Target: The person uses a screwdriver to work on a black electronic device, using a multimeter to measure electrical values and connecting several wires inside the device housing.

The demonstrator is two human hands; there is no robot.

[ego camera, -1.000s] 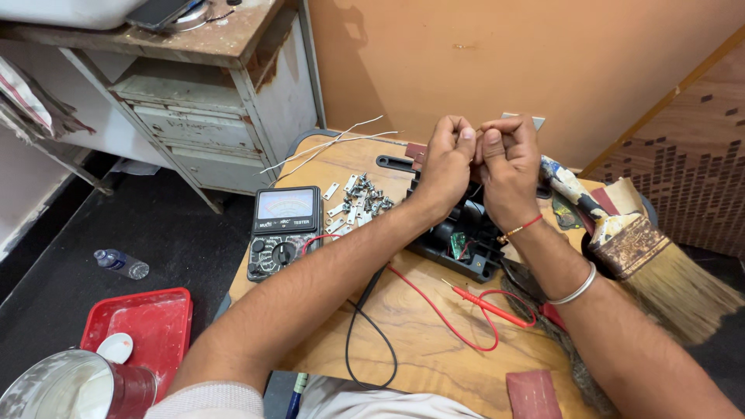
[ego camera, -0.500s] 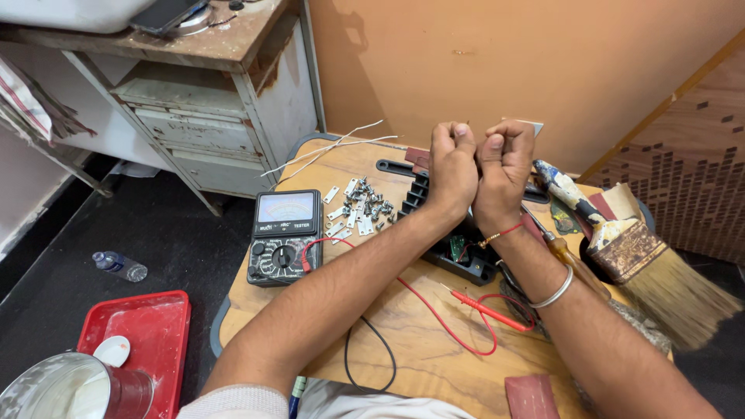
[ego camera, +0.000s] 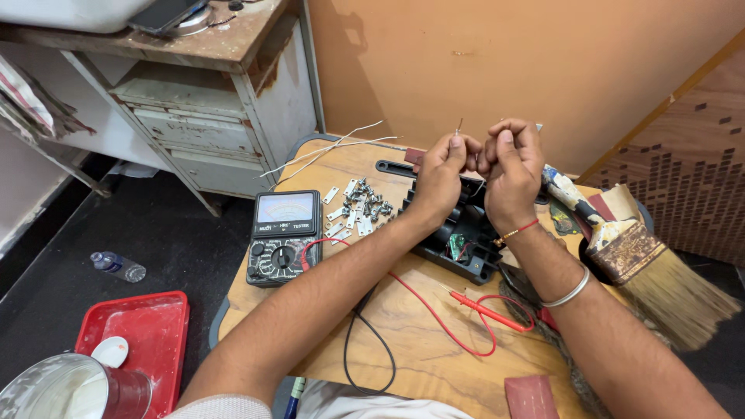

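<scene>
Left hand (ego camera: 441,172) and right hand (ego camera: 508,167) pinch a thin wire (ego camera: 459,126) (tip upright) above a black casing (ego camera: 458,233).

Orange plastered wall (ego camera: 497,54), dark floor (ego camera: 155,240), rusty white metal cabinet (ego camera: 209,116), patterned brown panel (ego camera: 691,163), even daylight

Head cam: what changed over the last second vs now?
Both hands stayed raised together over the black plastic housing; the left hand and right hand keep pinching a thin wire, whose end now sticks up above the left fingers. No grasp or release. Multimeter, red probe, screws and paintbrush unmoved.
</scene>
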